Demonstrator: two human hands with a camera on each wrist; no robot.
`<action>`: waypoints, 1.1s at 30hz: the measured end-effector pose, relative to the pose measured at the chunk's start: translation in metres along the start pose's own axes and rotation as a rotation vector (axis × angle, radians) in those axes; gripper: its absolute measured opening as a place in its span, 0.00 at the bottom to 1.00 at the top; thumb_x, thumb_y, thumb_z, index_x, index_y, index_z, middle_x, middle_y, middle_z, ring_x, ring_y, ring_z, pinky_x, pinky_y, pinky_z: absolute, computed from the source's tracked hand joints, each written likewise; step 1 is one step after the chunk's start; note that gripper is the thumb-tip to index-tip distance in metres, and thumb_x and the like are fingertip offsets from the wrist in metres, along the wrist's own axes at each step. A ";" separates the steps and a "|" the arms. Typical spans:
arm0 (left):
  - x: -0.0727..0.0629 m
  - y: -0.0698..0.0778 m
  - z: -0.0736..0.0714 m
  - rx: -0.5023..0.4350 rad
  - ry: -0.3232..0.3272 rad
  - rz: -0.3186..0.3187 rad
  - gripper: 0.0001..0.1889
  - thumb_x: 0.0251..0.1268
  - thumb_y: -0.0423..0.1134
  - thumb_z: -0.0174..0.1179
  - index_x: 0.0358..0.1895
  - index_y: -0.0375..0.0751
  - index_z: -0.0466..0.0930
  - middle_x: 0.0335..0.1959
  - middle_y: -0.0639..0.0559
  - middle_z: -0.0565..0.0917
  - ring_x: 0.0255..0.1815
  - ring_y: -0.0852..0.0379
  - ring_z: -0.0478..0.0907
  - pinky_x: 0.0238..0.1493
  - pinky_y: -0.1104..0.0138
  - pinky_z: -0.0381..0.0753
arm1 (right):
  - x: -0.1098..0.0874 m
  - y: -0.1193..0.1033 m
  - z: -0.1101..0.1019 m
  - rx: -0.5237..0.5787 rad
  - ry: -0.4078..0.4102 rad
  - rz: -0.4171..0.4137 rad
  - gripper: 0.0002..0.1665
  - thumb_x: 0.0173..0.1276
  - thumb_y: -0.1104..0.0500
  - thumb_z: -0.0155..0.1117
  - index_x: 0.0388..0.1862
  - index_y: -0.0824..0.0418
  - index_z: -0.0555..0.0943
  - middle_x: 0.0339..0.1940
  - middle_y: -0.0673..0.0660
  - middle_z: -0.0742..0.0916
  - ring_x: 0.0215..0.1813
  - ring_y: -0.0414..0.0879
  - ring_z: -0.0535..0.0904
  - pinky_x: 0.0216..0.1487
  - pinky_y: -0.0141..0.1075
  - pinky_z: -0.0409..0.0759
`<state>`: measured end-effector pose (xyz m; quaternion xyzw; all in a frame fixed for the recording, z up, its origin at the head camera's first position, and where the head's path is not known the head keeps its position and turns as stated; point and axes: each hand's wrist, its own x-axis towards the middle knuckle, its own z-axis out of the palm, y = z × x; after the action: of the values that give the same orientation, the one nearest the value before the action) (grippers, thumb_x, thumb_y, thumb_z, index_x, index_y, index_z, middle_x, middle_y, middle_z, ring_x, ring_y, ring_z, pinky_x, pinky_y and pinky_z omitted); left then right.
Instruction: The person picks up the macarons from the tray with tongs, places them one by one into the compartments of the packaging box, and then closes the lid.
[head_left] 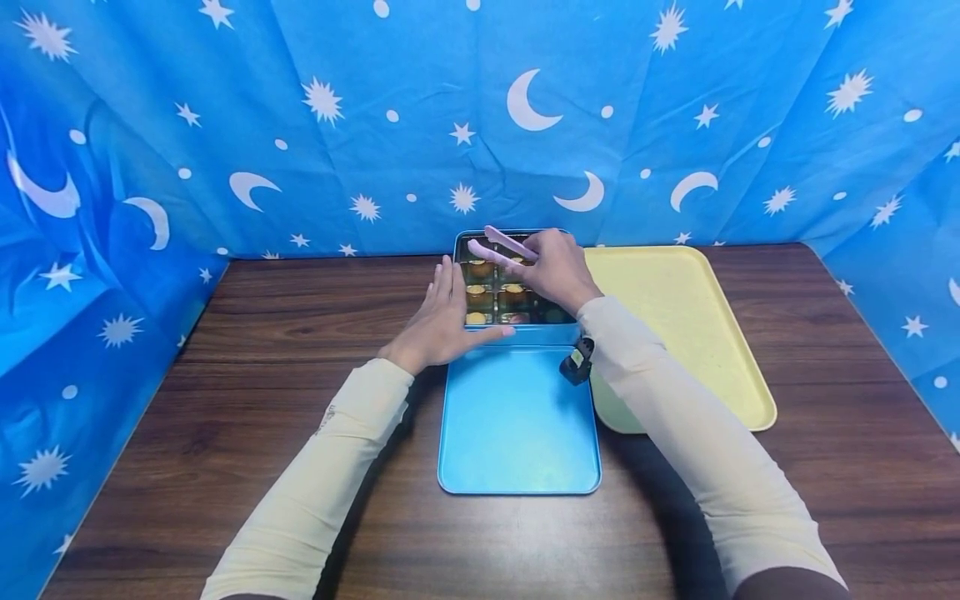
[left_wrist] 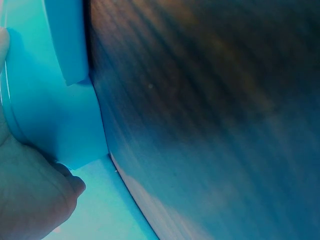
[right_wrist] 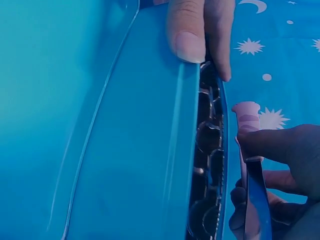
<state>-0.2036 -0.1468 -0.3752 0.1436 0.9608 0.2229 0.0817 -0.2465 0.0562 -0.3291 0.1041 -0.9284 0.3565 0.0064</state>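
A blue hinged tin (head_left: pixel 525 335) stands at the back of the table, its lid (head_left: pixel 521 429) folded flat toward me. Inside is a dark divided insert whose compartments hold several round, yellow-topped pieces (head_left: pixel 476 292). My left hand (head_left: pixel 435 329) braces the tin, straight fingers along its left side and thumb across its front wall. My right hand (head_left: pixel 558 265) grips pink tongs (head_left: pixel 498 254) above the tin's right half. In the right wrist view the fingers curl round the tongs (right_wrist: pixel 248 120). Their working tips are hidden by the hand in the head view.
A pale yellow tray (head_left: pixel 675 333) lies right of the tin, partly under my right forearm. A dark wrist camera (head_left: pixel 577 360) hangs over the lid's upper right corner. Behind the wooden table (head_left: pixel 300 317) hangs a blue curtain (head_left: pixel 450 100) with white stars and moons.
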 end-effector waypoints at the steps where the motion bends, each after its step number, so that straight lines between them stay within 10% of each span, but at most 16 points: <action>1: 0.000 0.000 0.000 0.001 0.000 0.000 0.70 0.54 0.82 0.53 0.81 0.34 0.27 0.82 0.39 0.26 0.82 0.42 0.24 0.79 0.49 0.37 | -0.001 0.001 -0.002 -0.003 0.004 -0.005 0.21 0.68 0.54 0.73 0.52 0.68 0.86 0.39 0.61 0.88 0.39 0.53 0.79 0.36 0.41 0.80; 33: 0.001 0.000 0.001 0.008 -0.014 -0.006 0.70 0.55 0.81 0.53 0.80 0.34 0.24 0.82 0.39 0.24 0.81 0.44 0.21 0.78 0.47 0.37 | -0.095 0.105 -0.119 -0.073 0.212 0.087 0.32 0.64 0.50 0.76 0.58 0.72 0.83 0.46 0.71 0.86 0.40 0.58 0.76 0.30 0.41 0.71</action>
<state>-0.2043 -0.1461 -0.3760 0.1427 0.9615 0.2177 0.0883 -0.1816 0.2293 -0.3177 0.0251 -0.9386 0.3315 0.0927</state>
